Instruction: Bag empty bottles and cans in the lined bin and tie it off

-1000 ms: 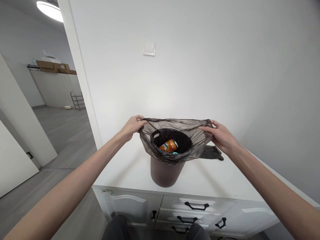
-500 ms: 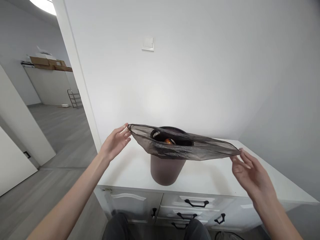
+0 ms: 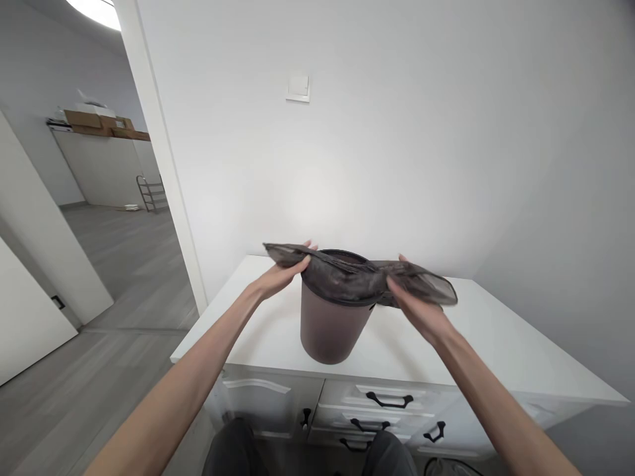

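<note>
A plain white wall fills most of the view, with an open doorway to another room at left. Against the wall is a white cabinet topped by a white counter. On the counter, left of its middle, a brownish-mauve bin stands upright. A thin, dark, see-through plastic bag lies bunched across the bin's mouth and over its front rim, its two ends sticking out to the sides; what is inside is hidden. The person's right hand, slightly blurred, has its fingers closed around the bag just right of the rim, thumb in front. The left hand pinches the bag at the left rim, thumb nearest the viewer, fingertips behind. Black handles dot the cabinet front; a small light switch sits above.
</note>
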A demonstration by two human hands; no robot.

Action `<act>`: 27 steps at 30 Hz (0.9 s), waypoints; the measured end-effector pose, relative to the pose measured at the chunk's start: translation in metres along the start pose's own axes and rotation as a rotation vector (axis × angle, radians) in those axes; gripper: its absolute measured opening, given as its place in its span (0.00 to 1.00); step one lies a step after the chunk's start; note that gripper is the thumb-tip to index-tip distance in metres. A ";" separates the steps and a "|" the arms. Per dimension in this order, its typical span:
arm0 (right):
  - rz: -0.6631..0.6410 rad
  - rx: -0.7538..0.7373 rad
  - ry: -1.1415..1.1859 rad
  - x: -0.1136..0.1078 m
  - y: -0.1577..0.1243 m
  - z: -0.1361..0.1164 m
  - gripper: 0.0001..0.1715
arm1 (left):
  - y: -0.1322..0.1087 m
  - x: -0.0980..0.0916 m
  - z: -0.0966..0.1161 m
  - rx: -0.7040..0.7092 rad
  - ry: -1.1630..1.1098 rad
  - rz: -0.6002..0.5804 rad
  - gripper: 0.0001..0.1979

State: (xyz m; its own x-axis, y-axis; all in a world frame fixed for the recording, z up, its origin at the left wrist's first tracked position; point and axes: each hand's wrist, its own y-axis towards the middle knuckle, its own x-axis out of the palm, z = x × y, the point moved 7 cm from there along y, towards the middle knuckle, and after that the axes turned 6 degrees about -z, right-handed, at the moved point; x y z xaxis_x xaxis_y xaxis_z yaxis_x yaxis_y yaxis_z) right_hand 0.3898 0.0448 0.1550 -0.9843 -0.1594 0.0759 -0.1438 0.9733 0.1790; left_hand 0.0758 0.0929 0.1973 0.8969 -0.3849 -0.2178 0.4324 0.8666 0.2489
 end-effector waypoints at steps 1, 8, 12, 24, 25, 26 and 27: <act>0.031 -0.047 0.018 0.000 0.016 -0.015 0.33 | 0.011 0.001 0.010 0.017 -0.041 -0.001 0.34; -0.039 -0.244 0.314 0.012 0.080 -0.071 0.16 | 0.042 -0.002 0.044 0.044 -0.355 0.249 0.19; 0.006 -0.342 0.387 0.011 0.091 -0.081 0.09 | 0.046 0.014 0.064 0.103 -0.677 0.248 0.07; -0.226 -0.329 -0.659 0.100 0.113 -0.096 0.08 | 0.037 0.053 0.095 0.160 -0.112 0.262 0.14; -0.281 -0.340 -0.675 0.109 0.108 -0.098 0.06 | 0.033 0.052 0.096 0.158 -0.034 0.267 0.15; -0.334 -0.347 -0.678 0.117 0.101 -0.100 0.04 | 0.030 0.053 0.096 0.146 0.015 0.258 0.16; -0.375 -0.351 -0.674 0.123 0.094 -0.103 0.04 | 0.027 0.054 0.095 0.135 0.038 0.245 0.17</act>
State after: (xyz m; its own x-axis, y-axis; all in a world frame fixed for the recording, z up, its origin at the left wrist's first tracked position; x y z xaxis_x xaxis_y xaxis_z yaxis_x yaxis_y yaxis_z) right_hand 0.2659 0.0996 0.2824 -0.7443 -0.2201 -0.6305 -0.5421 0.7505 0.3779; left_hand 0.1445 0.0657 0.2820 0.9731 -0.1550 -0.1702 0.2141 0.8812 0.4215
